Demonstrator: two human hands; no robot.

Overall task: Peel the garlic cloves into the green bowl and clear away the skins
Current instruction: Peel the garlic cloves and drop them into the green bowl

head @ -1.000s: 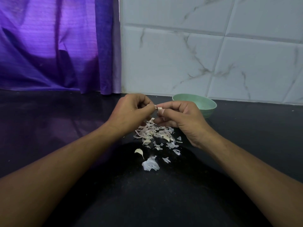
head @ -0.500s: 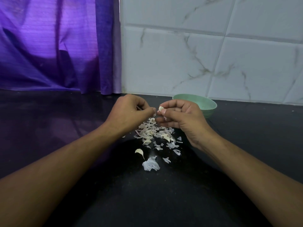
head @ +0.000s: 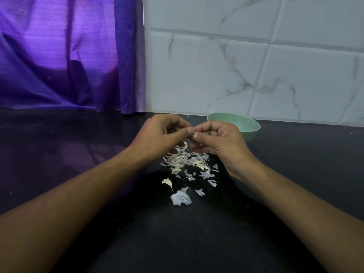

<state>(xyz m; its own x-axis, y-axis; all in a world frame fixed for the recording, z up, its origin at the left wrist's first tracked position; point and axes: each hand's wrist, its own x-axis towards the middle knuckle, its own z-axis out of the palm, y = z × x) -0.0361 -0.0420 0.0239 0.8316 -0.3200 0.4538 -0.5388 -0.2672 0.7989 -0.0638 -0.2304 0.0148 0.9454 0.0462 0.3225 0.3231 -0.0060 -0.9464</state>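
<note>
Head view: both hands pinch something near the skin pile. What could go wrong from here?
1. The left hand and right hand pinch a barely visible garlic clove by the skin pile, short of the green bowl. If the grip slips, it may land among the skins.
2. A lone clove lies apart, nearer the person, and could get swept away with them.

1. Dim overall; purple light glows through the curtain [head: 59, 62] beyond the left hand [head: 157, 134].
2. It sheens the counter [head: 59, 146] left of both hands.
3. Heavy shadow lies nearer than the right hand [head: 222, 142].
4. Lines of the wall tiles [head: 206, 75] bow slightly; focus is sharp.
</note>
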